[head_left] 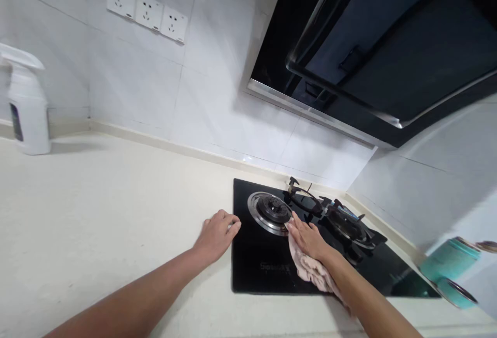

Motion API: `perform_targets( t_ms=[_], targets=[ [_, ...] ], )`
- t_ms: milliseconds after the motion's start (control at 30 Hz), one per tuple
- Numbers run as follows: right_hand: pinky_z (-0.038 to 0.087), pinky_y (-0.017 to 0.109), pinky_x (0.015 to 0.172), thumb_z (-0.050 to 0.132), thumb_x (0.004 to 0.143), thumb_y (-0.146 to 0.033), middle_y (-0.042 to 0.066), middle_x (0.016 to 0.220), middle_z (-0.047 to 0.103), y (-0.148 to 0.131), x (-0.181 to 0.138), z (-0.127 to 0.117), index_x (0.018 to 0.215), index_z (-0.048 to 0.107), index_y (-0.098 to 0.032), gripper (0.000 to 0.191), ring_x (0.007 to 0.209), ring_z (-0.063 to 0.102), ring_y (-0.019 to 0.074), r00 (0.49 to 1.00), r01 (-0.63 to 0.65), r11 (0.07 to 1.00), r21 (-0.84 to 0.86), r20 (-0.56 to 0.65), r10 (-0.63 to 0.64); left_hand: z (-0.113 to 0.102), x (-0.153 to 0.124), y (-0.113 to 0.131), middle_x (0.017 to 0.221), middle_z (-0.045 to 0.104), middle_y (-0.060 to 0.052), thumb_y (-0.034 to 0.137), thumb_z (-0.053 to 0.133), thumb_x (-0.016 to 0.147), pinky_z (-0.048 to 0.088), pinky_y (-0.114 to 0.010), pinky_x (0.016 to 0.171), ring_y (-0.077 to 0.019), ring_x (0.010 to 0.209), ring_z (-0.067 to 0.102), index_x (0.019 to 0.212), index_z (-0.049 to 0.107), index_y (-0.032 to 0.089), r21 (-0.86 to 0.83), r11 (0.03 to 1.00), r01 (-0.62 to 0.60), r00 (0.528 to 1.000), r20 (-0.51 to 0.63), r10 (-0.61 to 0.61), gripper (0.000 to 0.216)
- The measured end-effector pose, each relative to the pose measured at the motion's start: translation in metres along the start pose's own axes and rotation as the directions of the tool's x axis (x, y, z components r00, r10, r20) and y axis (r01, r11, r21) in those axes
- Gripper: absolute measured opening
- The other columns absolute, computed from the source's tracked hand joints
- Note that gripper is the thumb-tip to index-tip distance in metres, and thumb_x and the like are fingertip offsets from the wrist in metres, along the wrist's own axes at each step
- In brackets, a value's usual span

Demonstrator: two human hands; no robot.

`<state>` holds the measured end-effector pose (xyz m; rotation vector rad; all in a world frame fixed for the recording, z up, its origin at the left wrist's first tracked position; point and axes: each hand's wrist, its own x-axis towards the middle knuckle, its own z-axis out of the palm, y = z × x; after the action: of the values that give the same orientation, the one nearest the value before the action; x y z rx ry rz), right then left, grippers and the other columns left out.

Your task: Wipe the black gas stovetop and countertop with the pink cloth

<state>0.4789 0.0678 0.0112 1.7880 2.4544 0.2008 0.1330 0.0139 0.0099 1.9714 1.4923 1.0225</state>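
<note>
My right hand [306, 235] presses a pale pink cloth [312, 272] against the black glass gas cooktop [256, 263]. Its fingertips reach the right side of the left burner's metal ring [254, 214], and the cloth trails down under the wrist. That burner [274, 207] has no pan support on it. Beside the cooktop's left edge, my left hand [218, 234] is curled over the counter, thumb and forefinger close together. Something whitish shows between them, too small to make out.
A loose black pan support [305, 201] lies behind the burners, and the right burner [345, 224] carries its own. A white spray bottle [29, 107] stands far left on the pale counter [116, 198]. Teal containers [450, 260] are at right. The range hood [368, 43] hangs above.
</note>
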Motion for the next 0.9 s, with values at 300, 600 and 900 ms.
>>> perform_targets(
  t_ms=[300, 600, 900],
  targets=[
    [0.035, 0.05, 0.118, 0.028, 0.106, -0.029, 0.014, 0.17, 0.029, 0.002, 0.016, 0.002, 0.151, 0.051, -0.024, 0.051, 0.147, 0.044, 0.0293, 0.996, -0.083, 0.996, 0.031, -0.005, 0.083, 0.0, 0.002, -0.003, 0.115, 0.066, -0.004, 0.051, 0.036, 0.099, 0.036, -0.054, 0.111, -0.0269, 0.112, 0.061, 0.111, 0.07, 0.03, 0.015, 1.0, -0.001, 1.0, 0.006, 0.001, 0.042],
    [0.033, 0.05, 0.119, 0.015, 0.108, -0.04, 0.018, 0.155, 0.051, 0.015, 0.062, -0.003, 0.159, 0.037, -0.016, 0.061, 0.145, 0.047, 0.0275, 0.956, -0.22, 0.91, 0.352, -0.107, 0.273, 0.002, 0.003, -0.003, 0.116, 0.066, -0.004, 0.051, 0.035, 0.1, 0.036, -0.054, 0.111, -0.0266, 0.113, 0.061, 0.111, 0.07, 0.031, 0.015, 1.0, -0.002, 1.0, 0.004, 0.002, 0.041],
    [0.043, 0.041, 0.109, 0.02, 0.104, -0.051, 0.015, 0.13, 0.069, 0.029, 0.096, 0.004, 0.143, 0.053, -0.016, 0.062, 0.126, 0.063, 0.0268, 0.912, -0.24, 0.785, 0.571, -0.144, 0.384, 0.003, 0.001, -0.001, 0.118, 0.065, -0.003, 0.051, 0.036, 0.102, 0.037, -0.053, 0.111, -0.0259, 0.116, 0.059, 0.112, 0.069, 0.032, -0.009, 1.0, 0.028, 0.999, 0.023, -0.028, 0.04]
  ],
)
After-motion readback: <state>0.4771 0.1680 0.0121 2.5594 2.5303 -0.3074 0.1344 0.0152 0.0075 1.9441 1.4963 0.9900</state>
